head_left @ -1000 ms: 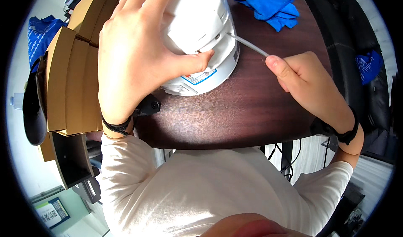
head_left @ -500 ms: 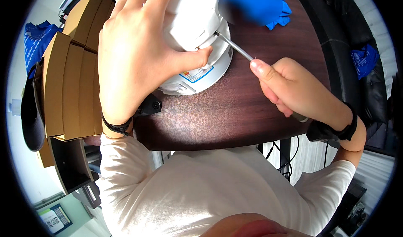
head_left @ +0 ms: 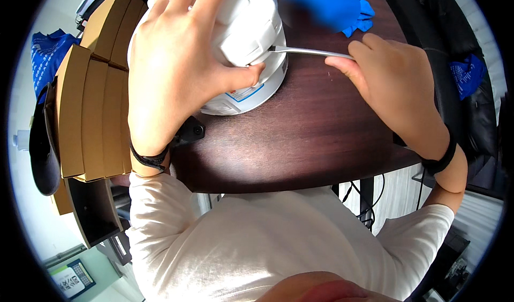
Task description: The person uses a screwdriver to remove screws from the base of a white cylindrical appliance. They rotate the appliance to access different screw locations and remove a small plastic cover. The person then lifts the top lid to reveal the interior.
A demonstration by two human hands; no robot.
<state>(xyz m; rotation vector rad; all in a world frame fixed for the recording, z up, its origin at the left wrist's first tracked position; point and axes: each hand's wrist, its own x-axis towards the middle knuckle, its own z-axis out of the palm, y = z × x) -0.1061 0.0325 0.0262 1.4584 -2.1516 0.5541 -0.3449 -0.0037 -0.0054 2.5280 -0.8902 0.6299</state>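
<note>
A round white plastic device (head_left: 249, 32) with a printed label on its lower side sits at the far edge of the table, partly cut off by the view. My left hand (head_left: 179, 66) spreads over its left side, thumb pressed on its front, and grips it. From the right, my right hand (head_left: 399, 80) is closed round a thin metal screwdriver (head_left: 308, 51), whose handle is hidden in the fist. The dark tip meets the device's right side, at a gap under the upper rounded part. The shaft lies almost level.
A blue glove-like bundle (head_left: 334, 8) lies beyond the tool on the dark wooden table (head_left: 278, 147). A small black bracket-like part (head_left: 190, 131) sits by my left wrist. Cardboard boxes (head_left: 93, 109) stand to the left; a black padded seat (head_left: 455, 40) is at right.
My right hand has moved up and to the right, its back now turned upward. The screwdriver has swung from slanting to nearly level. The white device has shifted slightly left.
</note>
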